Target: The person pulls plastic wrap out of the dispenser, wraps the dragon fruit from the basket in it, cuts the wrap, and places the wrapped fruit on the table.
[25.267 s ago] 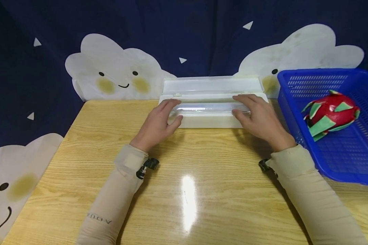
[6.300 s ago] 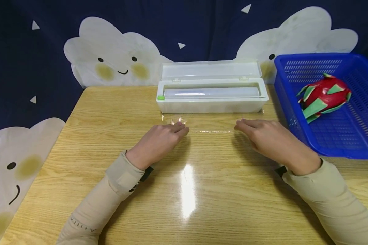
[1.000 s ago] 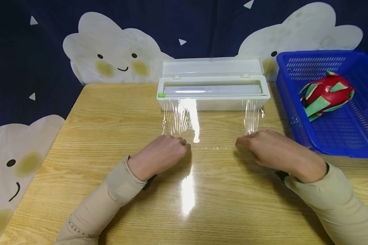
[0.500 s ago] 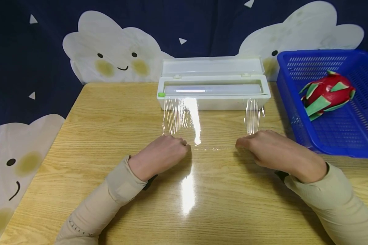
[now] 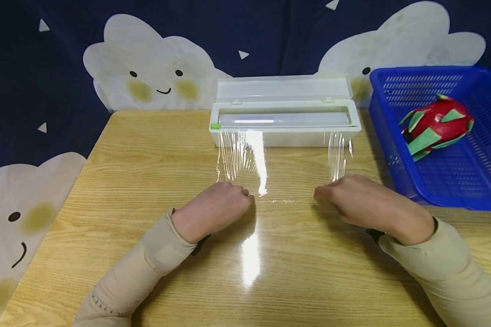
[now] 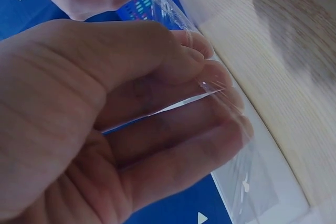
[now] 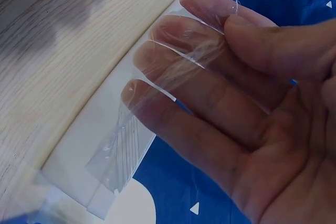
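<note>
A white cling film dispenser (image 5: 278, 139) stands at the back of the table, lid (image 5: 284, 86) up, a roll of film (image 5: 307, 120) lying inside. From its front a clear sheet of cling film (image 5: 262, 165) stretches towards me, creased near both side edges and glaring in the light. My left hand (image 5: 214, 210) pinches the near edge between thumb and forefinger; in the left wrist view the film (image 6: 242, 174) runs across the other fingertips. My right hand (image 5: 370, 205) pinches the same edge farther right, and film (image 7: 123, 145) drapes over its fingers in the right wrist view.
A blue plastic basket (image 5: 409, 175) at the right holds a red dragon fruit (image 5: 438, 121) with green scales. A small green slider (image 5: 215, 126) sits at the dispenser's left front corner. Behind the wooden table (image 5: 303, 281) hangs a dark blue cloth with clouds.
Earliest, both hands were at the dispenser; later they held a short length of film. Now the sheet reaches farther towards me. Over the last second the hands have barely shifted.
</note>
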### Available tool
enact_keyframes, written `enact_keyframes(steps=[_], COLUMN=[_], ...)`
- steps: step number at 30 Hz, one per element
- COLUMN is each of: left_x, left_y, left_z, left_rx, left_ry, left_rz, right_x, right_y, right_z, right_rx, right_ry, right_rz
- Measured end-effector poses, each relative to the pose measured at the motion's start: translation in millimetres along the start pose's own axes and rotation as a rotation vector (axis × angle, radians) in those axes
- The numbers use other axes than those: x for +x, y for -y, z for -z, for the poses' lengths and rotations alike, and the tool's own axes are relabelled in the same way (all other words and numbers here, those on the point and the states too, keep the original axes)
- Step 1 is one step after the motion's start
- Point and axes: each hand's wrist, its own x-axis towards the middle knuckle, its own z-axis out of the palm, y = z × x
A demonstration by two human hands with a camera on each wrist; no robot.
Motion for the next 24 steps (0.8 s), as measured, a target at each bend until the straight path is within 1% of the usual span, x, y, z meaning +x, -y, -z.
enact_keyframes(steps=[5,9,13,24], left_x=[0.0,0.2,0.4,0.6], left_y=[-1.0,-1.4,-2.0,-3.8], left_z=[0.5,0.1,0.1,-0.6], left_rx=[-0.023,-0.005,0.010,0.001], left_ry=[0.026,0.038,0.041,0.051], left_rz=[0.013,0.009,0.002,0.005], right_x=[0.0,0.1,0.2,0.2], right_y=[-0.3,-0.4,-0.2,0.3], right_z=[-0.5,-1.3,-1.7,-3.1], right_rx=[0.002,0.005,0.010,0.028], right_ry=[0.003,0.002,0.009,0.018], right_rz=[0.007,0.016,0.018,0.030])
